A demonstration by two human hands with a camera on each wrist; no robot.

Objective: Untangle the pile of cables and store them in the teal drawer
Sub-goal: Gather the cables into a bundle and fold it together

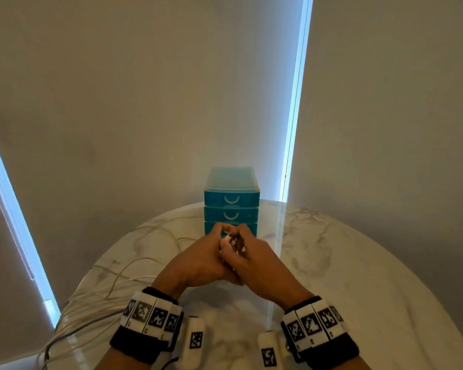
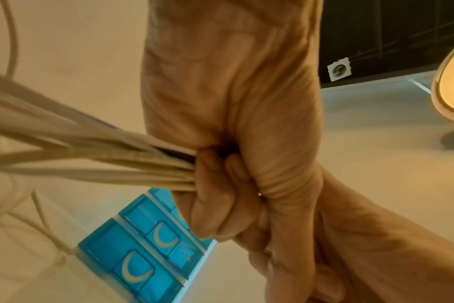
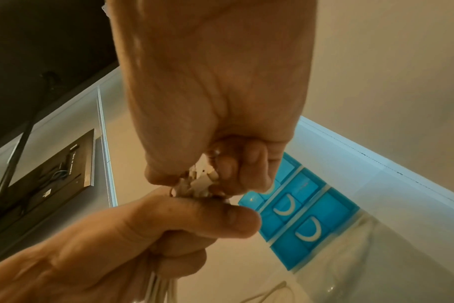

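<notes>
A teal drawer unit [image 1: 231, 201] with three stacked drawers, all closed, stands at the far side of the round marble table [image 1: 358, 276]; it also shows as the unit [image 2: 143, 256] and the unit [image 3: 306, 223]. My left hand [image 1: 198, 260] grips a bundle of several white cables [image 2: 91, 160] in its fist, just in front of the unit. My right hand [image 1: 254, 260] meets it and pinches the white cable plugs [image 3: 200, 182] at the bundle's end. Loose cables [image 1: 112, 284] trail off to the left over the table.
Cables [image 1: 64, 332] hang over the table's near-left edge. Roller blinds cover the windows behind the table. The right half of the marble top lies bare.
</notes>
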